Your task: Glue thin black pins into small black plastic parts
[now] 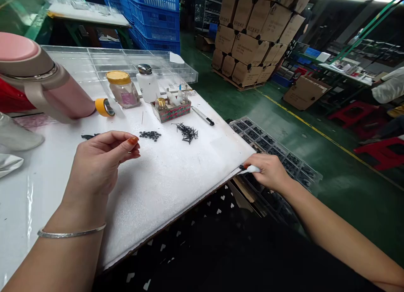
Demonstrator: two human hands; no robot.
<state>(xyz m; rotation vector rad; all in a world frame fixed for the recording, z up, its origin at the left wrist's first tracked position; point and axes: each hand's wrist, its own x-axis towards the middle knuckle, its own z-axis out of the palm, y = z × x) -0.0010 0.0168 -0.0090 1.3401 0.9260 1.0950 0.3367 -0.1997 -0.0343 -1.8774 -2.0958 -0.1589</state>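
Note:
My left hand (101, 159) hovers over the white foam-covered table (164, 178), fingers pinched together; whatever is between the fingertips is too small to make out. A pile of small black rings (150, 135) lies just beyond it, and a heap of thin black pins (187, 132) lies further right. My right hand (268, 171) reaches past the table's right edge, fingers closed on a small white-tipped tool (252, 169), over a clear tray of black parts (277, 151).
At the back of the table stand a pink flask (41, 79), a yellow tape roll (104, 107), a yellow-lidded jar (122, 89), a white bottle (147, 83), a small box of bottles (172, 107) and a pen (203, 115). Cardboard boxes (255, 31) and blue crates (151, 14) stand beyond.

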